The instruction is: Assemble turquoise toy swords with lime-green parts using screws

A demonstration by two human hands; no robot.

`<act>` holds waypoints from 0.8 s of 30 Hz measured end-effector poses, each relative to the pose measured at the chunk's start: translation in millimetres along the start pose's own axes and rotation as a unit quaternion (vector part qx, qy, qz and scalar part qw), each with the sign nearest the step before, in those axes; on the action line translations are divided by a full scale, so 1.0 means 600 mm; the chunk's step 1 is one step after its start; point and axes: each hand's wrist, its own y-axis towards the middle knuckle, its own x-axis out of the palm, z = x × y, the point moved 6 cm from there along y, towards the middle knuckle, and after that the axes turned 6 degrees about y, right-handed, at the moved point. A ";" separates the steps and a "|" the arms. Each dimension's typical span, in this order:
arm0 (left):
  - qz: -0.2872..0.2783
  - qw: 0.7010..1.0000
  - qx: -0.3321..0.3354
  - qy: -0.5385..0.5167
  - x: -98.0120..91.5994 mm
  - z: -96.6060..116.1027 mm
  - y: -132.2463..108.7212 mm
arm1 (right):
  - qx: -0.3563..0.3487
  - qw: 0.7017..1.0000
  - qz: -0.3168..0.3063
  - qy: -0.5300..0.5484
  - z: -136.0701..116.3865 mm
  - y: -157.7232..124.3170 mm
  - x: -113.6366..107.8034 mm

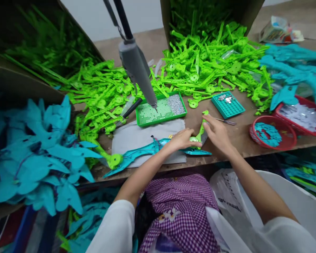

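A long teal plastic part (140, 151) shaped like a bow lies across a grey cloth (147, 133) at the table's front edge. My left hand (183, 139) is closed over its right half, with the fingertips at the round end of a bright green plastic arm (201, 133). The thumb and fingers of my right hand (217, 131) close on that green arm from the right, near its upper end. Another green piece (114, 161) sits at the teal part's left end. Some of the grip is hidden under my fingers.
A grey power screwdriver (137, 66) hangs over a green tray (162, 119) of small metal screws. Loose green arms (205, 66) are heaped behind; teal parts (42, 147) pile up left. A teal tray (228, 114) and red basket (287, 142) stand right.
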 end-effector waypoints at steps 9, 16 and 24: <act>0.116 0.992 0.011 0.041 -0.087 -0.063 -0.149 | -0.058 0.995 -0.086 -0.007 -0.073 -0.056 0.023; 0.097 0.991 0.007 0.097 -0.088 -0.068 -0.117 | -0.041 0.993 -0.110 -0.004 -0.096 -0.071 0.053; 0.094 0.993 -0.026 0.074 -0.078 -0.084 -0.105 | 0.014 0.999 -0.038 0.012 -0.102 -0.056 0.003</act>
